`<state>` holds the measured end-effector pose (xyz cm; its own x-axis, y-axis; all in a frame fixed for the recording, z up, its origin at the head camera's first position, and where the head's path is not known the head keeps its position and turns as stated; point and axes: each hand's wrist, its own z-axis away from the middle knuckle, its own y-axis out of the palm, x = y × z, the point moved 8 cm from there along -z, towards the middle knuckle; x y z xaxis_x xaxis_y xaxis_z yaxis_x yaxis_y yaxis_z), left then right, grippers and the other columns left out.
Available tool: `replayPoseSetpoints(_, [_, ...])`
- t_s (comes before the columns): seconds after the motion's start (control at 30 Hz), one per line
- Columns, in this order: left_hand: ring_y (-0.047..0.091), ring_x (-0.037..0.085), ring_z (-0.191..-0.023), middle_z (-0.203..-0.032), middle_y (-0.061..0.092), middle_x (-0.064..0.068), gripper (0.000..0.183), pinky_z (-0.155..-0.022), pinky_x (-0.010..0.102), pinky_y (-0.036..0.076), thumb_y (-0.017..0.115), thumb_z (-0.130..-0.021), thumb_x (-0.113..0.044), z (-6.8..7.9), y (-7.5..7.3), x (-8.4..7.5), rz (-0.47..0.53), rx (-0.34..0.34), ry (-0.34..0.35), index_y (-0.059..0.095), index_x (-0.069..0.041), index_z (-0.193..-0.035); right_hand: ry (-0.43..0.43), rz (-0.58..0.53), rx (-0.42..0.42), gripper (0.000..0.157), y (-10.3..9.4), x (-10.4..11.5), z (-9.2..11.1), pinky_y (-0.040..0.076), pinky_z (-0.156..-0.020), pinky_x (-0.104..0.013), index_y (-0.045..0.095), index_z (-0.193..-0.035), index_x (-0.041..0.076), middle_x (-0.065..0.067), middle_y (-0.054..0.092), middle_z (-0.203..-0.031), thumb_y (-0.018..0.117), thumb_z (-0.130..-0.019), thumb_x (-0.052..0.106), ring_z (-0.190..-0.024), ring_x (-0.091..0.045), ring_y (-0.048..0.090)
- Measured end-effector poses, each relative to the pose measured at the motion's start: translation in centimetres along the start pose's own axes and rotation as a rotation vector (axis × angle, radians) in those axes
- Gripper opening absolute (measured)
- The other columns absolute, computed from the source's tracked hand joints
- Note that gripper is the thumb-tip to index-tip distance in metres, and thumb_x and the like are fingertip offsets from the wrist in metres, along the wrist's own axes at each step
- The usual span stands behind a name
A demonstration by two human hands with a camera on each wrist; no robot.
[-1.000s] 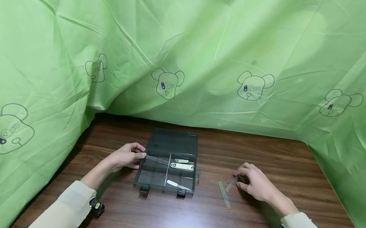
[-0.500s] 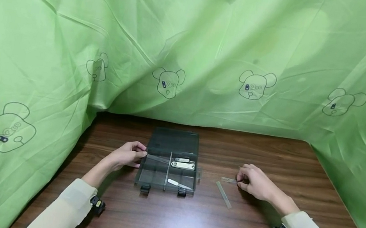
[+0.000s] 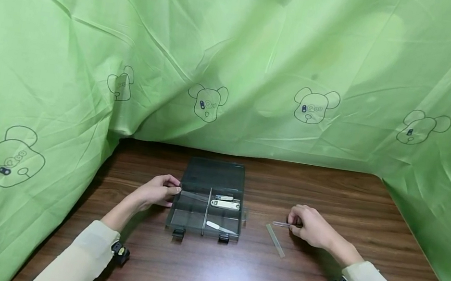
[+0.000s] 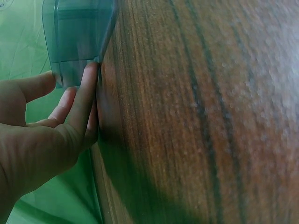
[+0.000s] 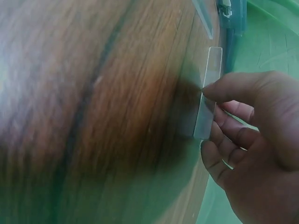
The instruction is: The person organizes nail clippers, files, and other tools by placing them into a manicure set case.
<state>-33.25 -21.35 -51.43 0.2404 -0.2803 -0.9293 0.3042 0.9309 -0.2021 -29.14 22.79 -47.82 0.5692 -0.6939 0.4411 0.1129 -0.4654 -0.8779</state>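
Observation:
A dark translucent compartment box [image 3: 187, 222] lies with its lid [image 3: 213, 173] swung back. My left hand [image 3: 155, 193] holds its left side, with the thumb at the rim and fingers [image 4: 84, 98] against the side wall. Inside at right are a big nail clipper [image 3: 225, 205], a smaller clipper [image 3: 223, 198] behind it, and a white-handled nail file [image 3: 213, 225] in front. Right of the box, my right hand [image 3: 312, 227] pinches a short clear plastic strip [image 5: 204, 122] between thumb and fingers. Another clear strip [image 3: 275, 241] lies slantwise on the table, nearer the front.
Two black latches [image 3: 178, 233] stick out at the box's front. A clear piece [image 3: 245, 214] shows beside its right wall. The brown wooden table [image 3: 227, 276] is bordered by a green curtain [image 3: 262, 68] at the back and sides.
The strip in my right hand has turned from slanting toward the front to pointing left at the box, and now shows its narrow edge. My left hand stays on the box.

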Motion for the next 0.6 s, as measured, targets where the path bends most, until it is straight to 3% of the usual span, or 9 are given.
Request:
replayPoseSetpoints(0.3, [0.064,0.024,-0.103,-0.125,0.057,0.020,0.035,-0.080,0.039,0.064,0.063,-0.108,-0.013,0.0,0.0,0.1,-0.001,0.003,-0.007,0.052,0.005,-0.134,-0.004,-0.051,-0.033,0.028,-0.5,1.0,-1.4,0.049,-0.062,-0.025,0.065,-0.085,0.017,0.011,0.058,-0.079,0.080,-0.085,-0.007,-0.071,-0.007,0.056])
replayPoseSetpoints(0.6, [0.065,0.026,-0.105,-0.127,0.057,0.021,0.036,-0.081,0.040,0.064,0.062,-0.108,-0.013,0.2,0.1,-0.3,0.000,0.010,-0.012,0.051,0.007,-0.136,-0.027,-0.165,-0.086,0.024,0.3,4.3,-6.0,0.058,-0.071,-0.030,0.068,-0.090,0.017,0.010,0.064,-0.084,0.080,-0.089,-0.004,-0.079,-0.008,0.062])
